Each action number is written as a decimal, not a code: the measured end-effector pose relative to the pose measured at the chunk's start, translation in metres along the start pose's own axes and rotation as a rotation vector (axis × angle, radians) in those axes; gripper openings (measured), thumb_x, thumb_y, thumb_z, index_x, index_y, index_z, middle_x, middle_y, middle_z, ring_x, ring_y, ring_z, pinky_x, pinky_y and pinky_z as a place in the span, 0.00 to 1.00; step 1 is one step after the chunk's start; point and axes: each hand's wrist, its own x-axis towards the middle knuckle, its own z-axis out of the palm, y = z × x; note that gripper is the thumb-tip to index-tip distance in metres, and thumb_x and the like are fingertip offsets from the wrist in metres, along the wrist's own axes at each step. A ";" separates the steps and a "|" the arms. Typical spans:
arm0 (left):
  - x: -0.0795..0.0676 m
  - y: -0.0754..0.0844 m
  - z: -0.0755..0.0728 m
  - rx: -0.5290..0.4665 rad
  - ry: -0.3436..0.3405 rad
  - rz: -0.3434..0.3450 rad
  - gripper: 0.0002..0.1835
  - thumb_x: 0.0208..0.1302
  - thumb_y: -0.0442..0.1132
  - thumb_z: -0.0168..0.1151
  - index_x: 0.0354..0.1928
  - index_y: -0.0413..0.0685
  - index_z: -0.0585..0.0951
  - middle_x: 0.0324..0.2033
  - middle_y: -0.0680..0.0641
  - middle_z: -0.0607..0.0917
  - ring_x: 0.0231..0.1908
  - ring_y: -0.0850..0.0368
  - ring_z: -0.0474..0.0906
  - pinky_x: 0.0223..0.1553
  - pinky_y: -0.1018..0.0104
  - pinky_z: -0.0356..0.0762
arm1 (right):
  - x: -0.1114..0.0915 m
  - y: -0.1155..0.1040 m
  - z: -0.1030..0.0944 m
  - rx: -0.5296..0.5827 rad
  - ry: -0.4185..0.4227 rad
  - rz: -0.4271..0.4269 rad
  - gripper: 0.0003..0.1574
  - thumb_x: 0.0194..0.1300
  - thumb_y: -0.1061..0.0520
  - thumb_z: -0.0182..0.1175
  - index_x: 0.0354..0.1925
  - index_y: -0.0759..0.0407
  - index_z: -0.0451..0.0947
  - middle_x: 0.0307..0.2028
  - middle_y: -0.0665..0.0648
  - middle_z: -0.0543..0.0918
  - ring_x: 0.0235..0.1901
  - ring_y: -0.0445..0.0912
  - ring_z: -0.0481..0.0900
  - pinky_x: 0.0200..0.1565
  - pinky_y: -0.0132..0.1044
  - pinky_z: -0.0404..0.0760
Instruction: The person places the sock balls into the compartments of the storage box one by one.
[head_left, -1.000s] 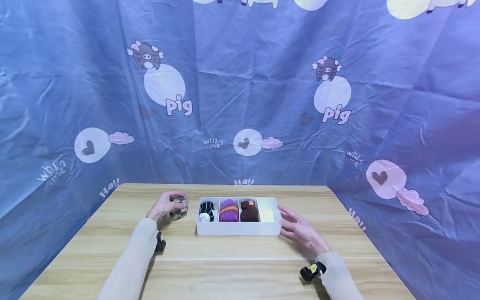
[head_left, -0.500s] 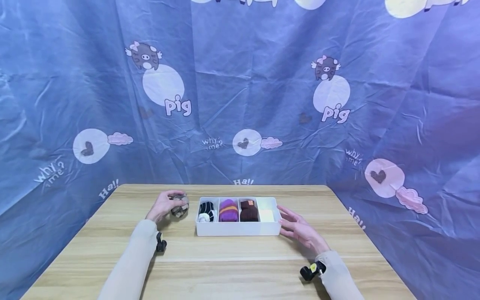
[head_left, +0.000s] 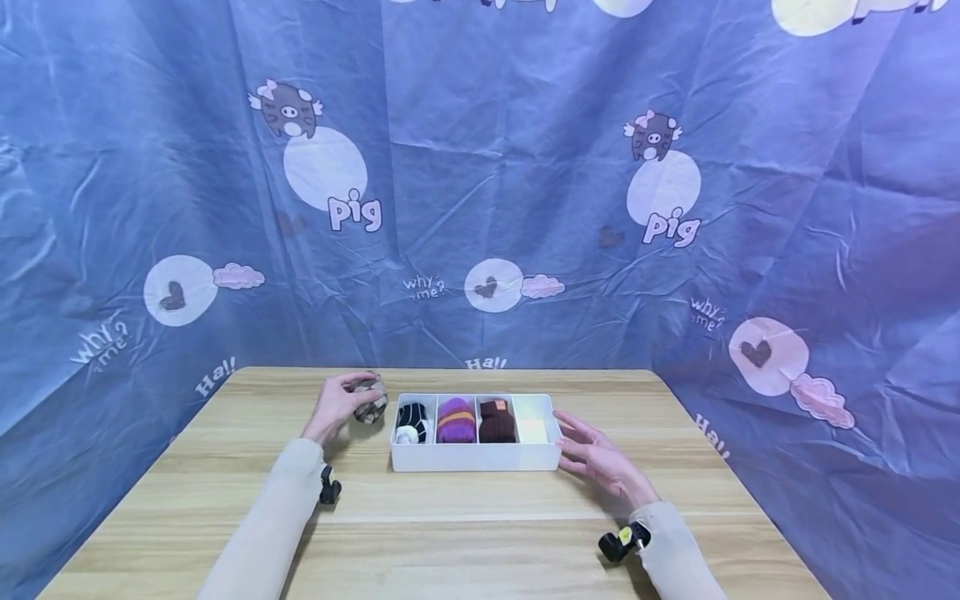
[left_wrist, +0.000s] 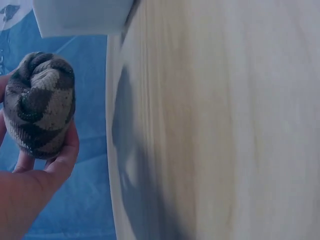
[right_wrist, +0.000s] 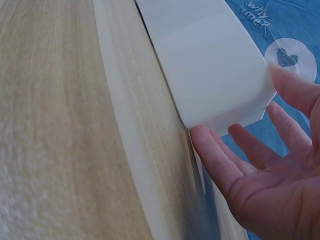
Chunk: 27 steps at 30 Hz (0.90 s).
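My left hand [head_left: 334, 408] holds a rolled pair of grey, beige and dark patterned socks [left_wrist: 42, 102] between thumb and fingers, left of the white divided box [head_left: 472, 457]. In the left wrist view, a shadow falls on the table beside the raised bundle. Three compartments carry rolled socks: black-and-white socks [head_left: 413, 423], purple socks with an orange stripe [head_left: 457, 421] and dark brown socks [head_left: 497, 422]. The rightmost compartment [head_left: 533, 421] shows bare white. With extended, spread fingers, my right hand [head_left: 603, 462] touches the box's right end.
Beneath everything is a light wooden table [head_left: 465, 550]. A blue printed cloth [head_left: 465, 200] hangs behind it and along both sides. Black wrist cameras sit on both forearms, the right camera [head_left: 624, 542] close above the table.
My left hand has moved up and slightly right with the patterned socks, nearer the box. The right hand and the box have stayed in place.
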 end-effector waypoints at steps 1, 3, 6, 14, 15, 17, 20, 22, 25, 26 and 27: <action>0.000 0.002 0.002 -0.011 0.012 0.007 0.27 0.53 0.36 0.74 0.56 0.39 0.80 0.58 0.36 0.80 0.57 0.44 0.75 0.57 0.60 0.76 | 0.000 0.000 0.000 0.003 -0.004 -0.003 0.46 0.71 0.62 0.55 0.78 0.54 0.43 0.75 0.72 0.44 0.55 0.43 0.78 0.58 0.41 0.78; -0.001 0.005 0.006 -0.023 0.033 0.017 0.26 0.53 0.36 0.74 0.56 0.39 0.81 0.59 0.37 0.80 0.58 0.44 0.75 0.59 0.57 0.75 | -0.001 0.000 -0.001 0.004 -0.009 -0.010 0.46 0.72 0.62 0.54 0.78 0.55 0.42 0.75 0.72 0.43 0.55 0.42 0.78 0.58 0.41 0.78; -0.003 0.007 0.015 -0.032 0.073 0.008 0.25 0.53 0.36 0.74 0.55 0.41 0.82 0.59 0.37 0.79 0.60 0.43 0.73 0.62 0.51 0.72 | -0.002 0.002 -0.001 0.000 -0.012 -0.008 0.46 0.71 0.61 0.55 0.78 0.54 0.42 0.76 0.71 0.43 0.55 0.43 0.78 0.59 0.41 0.78; -0.011 0.015 0.035 -0.011 0.211 -0.006 0.24 0.52 0.40 0.76 0.52 0.44 0.84 0.57 0.37 0.81 0.58 0.42 0.76 0.60 0.50 0.74 | -0.002 0.010 0.001 0.017 0.016 0.023 0.46 0.70 0.60 0.56 0.78 0.53 0.45 0.76 0.70 0.46 0.56 0.45 0.78 0.59 0.43 0.78; -0.011 0.017 0.036 -0.009 0.227 0.002 0.23 0.52 0.41 0.76 0.52 0.45 0.84 0.56 0.37 0.82 0.57 0.43 0.76 0.59 0.51 0.74 | -0.002 0.011 0.001 0.016 0.016 0.021 0.46 0.71 0.60 0.56 0.78 0.53 0.45 0.75 0.70 0.46 0.56 0.45 0.78 0.59 0.43 0.78; -0.012 0.021 0.038 -0.010 0.251 0.018 0.23 0.51 0.42 0.76 0.51 0.46 0.85 0.54 0.38 0.83 0.55 0.45 0.77 0.58 0.53 0.74 | -0.002 0.011 0.001 0.009 0.013 0.018 0.46 0.71 0.60 0.56 0.78 0.52 0.45 0.75 0.71 0.46 0.56 0.46 0.78 0.59 0.43 0.78; -0.012 0.027 0.041 -0.022 0.266 0.036 0.22 0.51 0.44 0.76 0.50 0.47 0.85 0.53 0.39 0.83 0.53 0.48 0.77 0.56 0.57 0.74 | -0.002 0.009 0.002 0.000 0.003 0.015 0.46 0.71 0.60 0.55 0.78 0.52 0.44 0.75 0.72 0.46 0.56 0.46 0.78 0.58 0.43 0.78; -0.011 0.033 0.044 -0.036 0.269 0.040 0.23 0.50 0.44 0.77 0.49 0.48 0.85 0.51 0.40 0.84 0.50 0.49 0.78 0.53 0.60 0.75 | -0.001 0.006 0.002 -0.010 -0.005 0.011 0.46 0.71 0.60 0.55 0.78 0.52 0.43 0.75 0.72 0.46 0.56 0.46 0.77 0.59 0.43 0.78; -0.011 0.041 0.051 -0.039 0.276 0.041 0.23 0.50 0.45 0.77 0.50 0.48 0.85 0.50 0.39 0.85 0.47 0.50 0.79 0.50 0.64 0.76 | -0.001 0.004 0.000 -0.022 -0.013 -0.001 0.45 0.72 0.59 0.54 0.78 0.52 0.43 0.75 0.73 0.45 0.56 0.46 0.77 0.59 0.42 0.78; -0.011 0.044 0.053 -0.048 0.277 0.038 0.23 0.50 0.45 0.77 0.50 0.47 0.85 0.49 0.39 0.85 0.47 0.50 0.79 0.49 0.64 0.76 | -0.001 0.003 0.000 -0.026 -0.010 -0.002 0.45 0.72 0.59 0.54 0.78 0.52 0.43 0.75 0.73 0.46 0.56 0.45 0.77 0.59 0.42 0.78; -0.011 0.046 0.056 -0.060 0.278 0.033 0.24 0.50 0.45 0.77 0.50 0.47 0.85 0.49 0.38 0.85 0.46 0.50 0.79 0.49 0.65 0.76 | -0.001 0.003 0.000 -0.027 -0.005 0.000 0.45 0.71 0.59 0.55 0.78 0.51 0.44 0.75 0.73 0.46 0.56 0.45 0.78 0.59 0.42 0.78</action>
